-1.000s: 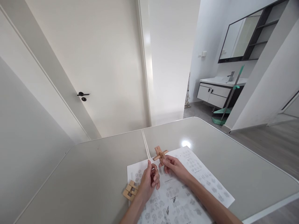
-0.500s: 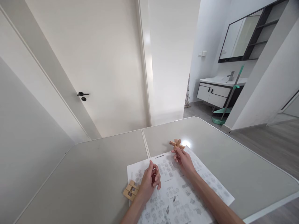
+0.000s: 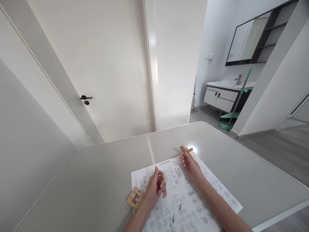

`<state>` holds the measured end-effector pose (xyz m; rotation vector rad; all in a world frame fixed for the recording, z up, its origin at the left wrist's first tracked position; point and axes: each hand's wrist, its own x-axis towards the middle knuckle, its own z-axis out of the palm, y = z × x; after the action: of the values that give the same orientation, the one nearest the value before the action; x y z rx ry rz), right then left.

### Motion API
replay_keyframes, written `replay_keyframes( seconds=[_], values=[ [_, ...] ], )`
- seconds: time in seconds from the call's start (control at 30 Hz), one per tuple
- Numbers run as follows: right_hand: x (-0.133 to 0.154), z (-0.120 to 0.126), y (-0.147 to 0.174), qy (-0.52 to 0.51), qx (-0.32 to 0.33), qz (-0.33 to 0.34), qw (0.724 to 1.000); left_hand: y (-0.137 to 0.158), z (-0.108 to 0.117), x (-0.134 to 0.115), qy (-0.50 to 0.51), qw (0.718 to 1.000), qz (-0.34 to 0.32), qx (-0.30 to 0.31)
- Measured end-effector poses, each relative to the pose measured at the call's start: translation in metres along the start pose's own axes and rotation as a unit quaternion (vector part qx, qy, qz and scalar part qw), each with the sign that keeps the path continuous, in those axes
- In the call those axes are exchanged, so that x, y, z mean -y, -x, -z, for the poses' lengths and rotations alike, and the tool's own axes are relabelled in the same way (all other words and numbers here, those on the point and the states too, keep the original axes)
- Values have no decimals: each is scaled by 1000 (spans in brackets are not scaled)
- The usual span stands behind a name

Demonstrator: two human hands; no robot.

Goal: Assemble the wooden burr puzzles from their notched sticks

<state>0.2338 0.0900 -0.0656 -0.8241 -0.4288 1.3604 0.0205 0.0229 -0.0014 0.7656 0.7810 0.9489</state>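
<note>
My right hand (image 3: 190, 166) pinches a wooden burr puzzle (image 3: 185, 150) by its near side, at the top edge of a printed sheet (image 3: 173, 183). The puzzle has crossing bars and is tilted. My left hand (image 3: 155, 185) rests on its side over the sheet, fingers loosely curled and apart from the thumb, with nothing seen in it. Just left of that wrist, a square-shaped wooden block puzzle (image 3: 134, 197) lies at the sheet's left edge. Part of this second puzzle is hidden behind my left hand.
The grey table (image 3: 96, 180) has a seam and rounded corners. Beyond it are a white door (image 3: 116, 64) with a black handle (image 3: 85, 97), a washbasin cabinet (image 3: 220, 96), and a green broom and dustpan (image 3: 227, 125) leaning by the wall.
The burr puzzle has turned in my right hand, so its bars now point differently. That hand has shifted slightly right. My left hand stays almost still.
</note>
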Motion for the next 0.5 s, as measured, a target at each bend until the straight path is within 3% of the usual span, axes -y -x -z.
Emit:
replay_keyframes(
  seconds=[0.3,0.5],
  values=[
    [0,4,-4,-66,-1,-25,997,1,-1,-2,-5,1000,-1,8],
    [4,-7,5,-61,12,-38,997,7,-10,-4,-55,998,-10,29]
  ],
)
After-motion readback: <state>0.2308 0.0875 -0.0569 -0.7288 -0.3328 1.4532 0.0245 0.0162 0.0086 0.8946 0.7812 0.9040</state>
